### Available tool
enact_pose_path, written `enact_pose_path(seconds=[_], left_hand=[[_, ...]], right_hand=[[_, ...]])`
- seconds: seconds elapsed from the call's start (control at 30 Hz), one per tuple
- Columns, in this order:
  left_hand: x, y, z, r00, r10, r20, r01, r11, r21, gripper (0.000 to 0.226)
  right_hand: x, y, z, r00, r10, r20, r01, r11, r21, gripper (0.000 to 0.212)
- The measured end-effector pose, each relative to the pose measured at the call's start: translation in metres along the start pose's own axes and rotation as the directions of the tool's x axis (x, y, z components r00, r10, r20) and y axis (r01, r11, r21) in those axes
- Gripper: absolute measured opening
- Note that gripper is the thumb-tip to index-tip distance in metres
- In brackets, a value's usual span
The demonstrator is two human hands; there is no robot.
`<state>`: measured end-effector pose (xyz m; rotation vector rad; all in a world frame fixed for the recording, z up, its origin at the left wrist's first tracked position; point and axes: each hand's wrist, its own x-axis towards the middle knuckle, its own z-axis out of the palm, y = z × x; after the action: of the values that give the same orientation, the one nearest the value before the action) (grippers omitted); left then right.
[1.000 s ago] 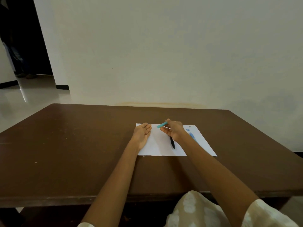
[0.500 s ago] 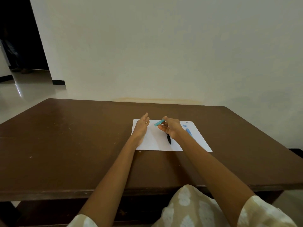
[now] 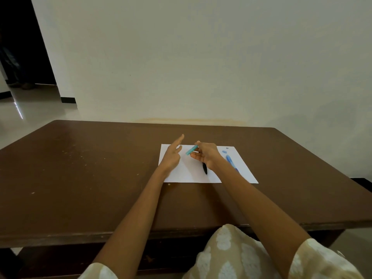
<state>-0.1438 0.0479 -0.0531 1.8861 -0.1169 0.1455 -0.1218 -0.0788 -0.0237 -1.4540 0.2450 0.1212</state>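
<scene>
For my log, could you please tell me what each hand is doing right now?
Left hand: open, holding nothing.
Right hand: pinching the small teal piece.

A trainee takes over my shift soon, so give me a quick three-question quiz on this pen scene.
1. True or false: the left hand is open and holds nothing.
2. What does the right hand pinch? A teal pen piece; B red marker; C eraser.
3. Fill in: the black pen and the blue pen both lie on the white ___.
Key: 1 true; 2 A; 3 paper.
</scene>
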Motion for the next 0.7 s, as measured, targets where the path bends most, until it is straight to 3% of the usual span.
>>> enact_pose_path(seconds=[0.13,0.3,0.7], left_hand=[[0.001,0.003,-0.003,0.997,-0.025,-0.08,0.018,0.996,-0.09,0.065],[-0.003,0.005,-0.009,0.985,-0.091,-0.144,0.037,0.939,-0.341,0.06],[-0.003,0.003,-0.016,0.985,-0.16,-0.063,0.094,0.806,-0.585,0.071]], right_hand=[[0.0,0.0,-0.001,1.0,-0.016,0.018,0.016,1.0,-0.003,0.031],[0.001,0.001,-0.002,1.0,-0.025,0.006,0.025,0.999,-0.021,0.031],[0.002,0.002,-0.001,0.998,-0.059,0.032,0.06,0.997,-0.052,0.03]])
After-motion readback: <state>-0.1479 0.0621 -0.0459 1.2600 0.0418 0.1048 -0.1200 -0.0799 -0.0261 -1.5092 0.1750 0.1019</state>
